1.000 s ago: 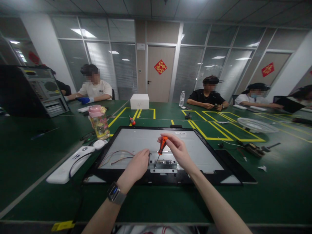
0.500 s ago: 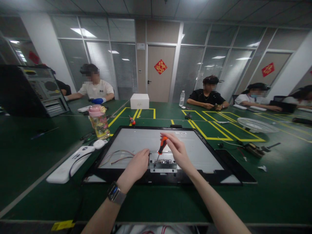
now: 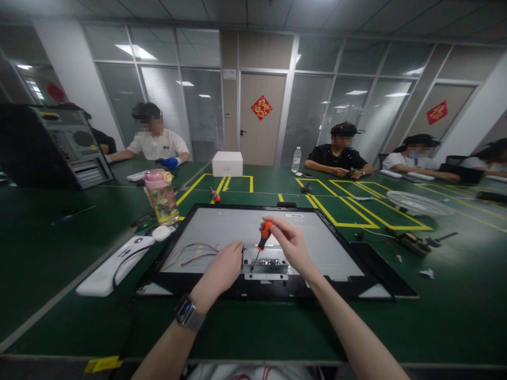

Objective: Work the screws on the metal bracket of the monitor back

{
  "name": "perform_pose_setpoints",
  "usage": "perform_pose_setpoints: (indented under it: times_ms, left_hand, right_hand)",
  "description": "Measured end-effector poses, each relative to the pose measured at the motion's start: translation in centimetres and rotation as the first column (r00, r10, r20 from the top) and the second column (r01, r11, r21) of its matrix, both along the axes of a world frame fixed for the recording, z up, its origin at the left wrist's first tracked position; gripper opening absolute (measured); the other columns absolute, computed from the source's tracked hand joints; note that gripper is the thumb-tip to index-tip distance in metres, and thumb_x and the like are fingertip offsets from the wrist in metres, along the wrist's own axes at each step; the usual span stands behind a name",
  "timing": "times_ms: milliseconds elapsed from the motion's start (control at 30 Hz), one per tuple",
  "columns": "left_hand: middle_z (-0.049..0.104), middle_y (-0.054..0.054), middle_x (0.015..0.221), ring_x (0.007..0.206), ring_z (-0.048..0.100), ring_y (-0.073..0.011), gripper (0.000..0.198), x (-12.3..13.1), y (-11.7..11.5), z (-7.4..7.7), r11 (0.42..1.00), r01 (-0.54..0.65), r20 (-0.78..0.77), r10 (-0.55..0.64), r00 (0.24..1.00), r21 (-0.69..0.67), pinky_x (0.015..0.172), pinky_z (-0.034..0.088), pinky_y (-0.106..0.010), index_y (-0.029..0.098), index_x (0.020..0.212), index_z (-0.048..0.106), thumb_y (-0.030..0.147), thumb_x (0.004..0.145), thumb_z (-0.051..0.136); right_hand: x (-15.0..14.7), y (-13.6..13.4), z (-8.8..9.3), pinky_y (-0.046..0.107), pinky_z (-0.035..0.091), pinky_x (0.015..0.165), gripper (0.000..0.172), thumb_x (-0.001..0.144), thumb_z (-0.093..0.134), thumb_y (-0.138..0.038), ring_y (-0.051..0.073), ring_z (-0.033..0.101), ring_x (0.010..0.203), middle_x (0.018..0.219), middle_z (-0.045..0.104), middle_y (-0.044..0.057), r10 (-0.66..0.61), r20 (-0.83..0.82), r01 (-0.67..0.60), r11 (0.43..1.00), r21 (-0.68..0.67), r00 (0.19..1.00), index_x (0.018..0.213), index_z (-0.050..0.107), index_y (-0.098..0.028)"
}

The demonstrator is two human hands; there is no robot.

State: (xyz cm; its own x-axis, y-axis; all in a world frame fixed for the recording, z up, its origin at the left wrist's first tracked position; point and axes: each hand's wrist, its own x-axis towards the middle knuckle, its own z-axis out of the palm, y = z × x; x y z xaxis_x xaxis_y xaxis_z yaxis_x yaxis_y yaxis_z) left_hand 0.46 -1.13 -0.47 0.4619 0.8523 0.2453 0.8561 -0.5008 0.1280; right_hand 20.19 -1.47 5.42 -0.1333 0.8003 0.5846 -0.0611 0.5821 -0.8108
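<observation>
A screen panel (image 3: 222,221) with a grey back and black frame lies flat before me. On its near middle sits a silver metal hinge bracket (image 3: 273,267). My right hand (image 3: 291,240) is closed around the orange and black handle of a screwdriver (image 3: 264,236), which stands tilted with its tip down at the bracket's left part. At the bracket's left edge, my left hand (image 3: 224,266) grips with its fingers together; the fingertips are partly hidden. Thin cables (image 3: 194,253) lie on the panel left of that hand.
Left of the panel are a white power bank-like slab (image 3: 114,266), a pink-lidded bottle (image 3: 161,200) and a computer case (image 3: 59,145). A black strip (image 3: 384,272) and a multimeter-like device (image 3: 412,243) lie right. Beyond stand a white box (image 3: 227,164) and seated people.
The screwdriver handle and my right-hand fingers have shifted very slightly. My left hand stays at the bracket. Across the table, a person's blue-gloved hand has moved a little right.
</observation>
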Motion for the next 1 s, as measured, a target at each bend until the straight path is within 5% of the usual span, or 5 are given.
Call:
perform_pose_setpoints:
  times_ms: [167, 400, 633, 833, 1000]
  left_hand:
    - [0.06, -0.02, 0.136, 0.126, 0.058, -0.0274, 0.041, 0.0, 0.1, 0.0, 1.0, 0.008, -0.028, -0.008, 1.0, -0.007, 0.108, 0.044, -0.042, 0.007, 0.129, 0.055, 0.005, 0.093, 0.036]
    - [0.061, -0.019, 0.136, 0.125, 0.059, -0.0258, 0.04, -0.3, 0.3, -0.6, 0.999, 0.01, -0.021, -0.009, 1.0, 0.037, 0.108, 0.044, -0.04, 0.009, 0.129, 0.055, 0.008, 0.094, 0.035]
    - [0.06, -0.018, 0.136, 0.124, 0.059, -0.0264, 0.04, -0.2, 0.5, -0.8, 1.0, 0.006, -0.026, -0.006, 1.0, 0.028, 0.107, 0.044, -0.041, 0.009, 0.13, 0.055, 0.009, 0.095, 0.036]
    - [0.058, -0.022, 0.138, 0.126, 0.057, -0.0281, 0.041, -0.2, 0.4, -0.6, 1.0, 0.012, -0.026, -0.012, 1.0, 0.012, 0.109, 0.043, -0.042, 0.004, 0.131, 0.054, 0.006, 0.094, 0.036]
    - [0.059, -0.021, 0.138, 0.127, 0.058, -0.0274, 0.04, -0.2, 0.5, -0.6, 1.0, 0.012, -0.016, -0.012, 1.0, 0.004, 0.109, 0.043, -0.042, 0.007, 0.131, 0.055, 0.007, 0.095, 0.037]
  right_hand:
    - [-0.2, 0.3, -0.4, 0.029, 0.051, 0.069, 0.02, 0.076, 0.08, -0.04, 0.017, 0.061, 0.076, 0.085, 0.062, 0.002, -0.009, -0.07, 0.007, 1.0, -0.028, 0.997, 0.086, 0.075, -0.024]
    - [-0.2, 0.3, -0.7, 0.035, 0.051, 0.085, 0.025, 0.094, 0.06, -0.042, 0.019, 0.066, 0.089, 0.092, 0.07, 0.004, 0.129, -0.075, -0.133, 0.99, -0.054, 0.989, 0.11, 0.073, -0.027]
    - [-0.2, 0.8, -1.1, 0.033, 0.051, 0.081, 0.014, 0.084, 0.074, -0.04, 0.019, 0.064, 0.089, 0.091, 0.065, 0.002, 0.086, -0.116, -0.09, 0.995, -0.034, 0.99, 0.085, 0.075, -0.027]
    - [-0.2, 0.9, -1.2, 0.039, 0.051, 0.092, 0.027, 0.092, 0.062, -0.045, 0.021, 0.067, 0.098, 0.097, 0.072, 0.005, 0.184, -0.153, -0.202, 0.973, -0.109, 0.971, 0.11, 0.073, -0.028]
    - [-0.3, 1.0, -1.1, 0.032, 0.052, 0.08, 0.015, 0.082, 0.075, -0.042, 0.017, 0.065, 0.085, 0.093, 0.066, 0.002, 0.118, -0.156, -0.129, 0.99, -0.061, 0.981, 0.083, 0.077, -0.027]
